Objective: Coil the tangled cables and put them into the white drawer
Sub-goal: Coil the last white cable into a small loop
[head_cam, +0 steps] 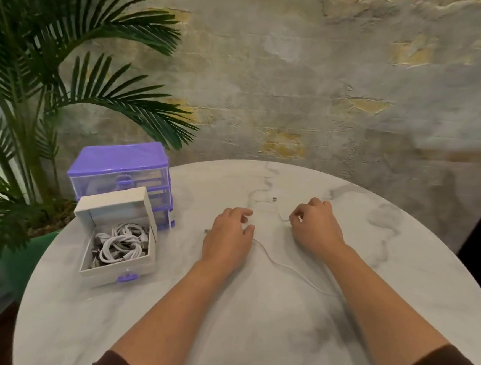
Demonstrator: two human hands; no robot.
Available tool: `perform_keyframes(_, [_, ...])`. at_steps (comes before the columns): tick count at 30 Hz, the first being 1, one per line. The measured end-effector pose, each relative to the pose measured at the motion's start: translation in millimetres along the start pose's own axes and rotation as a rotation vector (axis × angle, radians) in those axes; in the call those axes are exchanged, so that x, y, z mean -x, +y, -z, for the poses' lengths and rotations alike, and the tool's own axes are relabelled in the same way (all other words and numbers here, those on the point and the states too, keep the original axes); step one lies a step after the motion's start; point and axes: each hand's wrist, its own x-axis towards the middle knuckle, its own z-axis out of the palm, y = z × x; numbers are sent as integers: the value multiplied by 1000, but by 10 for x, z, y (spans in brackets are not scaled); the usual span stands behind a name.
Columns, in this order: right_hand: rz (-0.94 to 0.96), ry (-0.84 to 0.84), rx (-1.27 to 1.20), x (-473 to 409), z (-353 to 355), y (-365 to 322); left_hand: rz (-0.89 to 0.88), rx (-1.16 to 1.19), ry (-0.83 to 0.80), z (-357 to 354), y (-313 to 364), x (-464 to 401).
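Right hand (315, 227) pinching cable (293, 268) — drawer (117, 270) open

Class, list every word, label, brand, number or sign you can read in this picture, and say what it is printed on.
None can be read: no text shows on the white drawer, purple drawer unit, cable or table.

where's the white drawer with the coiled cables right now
In the head view, the white drawer sits on the table's left side, pulled out in front of the purple drawer unit, left of the left hand.
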Motion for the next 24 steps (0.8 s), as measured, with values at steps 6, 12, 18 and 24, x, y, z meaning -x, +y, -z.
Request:
perform_keyframes(6, [-22, -68, -423, 269, 204, -71, -57, -77, 13, 49, -63, 20])
perform_keyframes(12, [-130, -35, -839, 285, 325, -88, -85, -130, 53, 132, -99, 34])
perform_keyframes(18, [-156, 92, -464, 239, 182, 76, 131, 596, -13, 389, 27, 80])
perform_keyframes(24, [23, 87, 78, 412, 133, -131, 227, 1070, -200, 461, 129, 144])
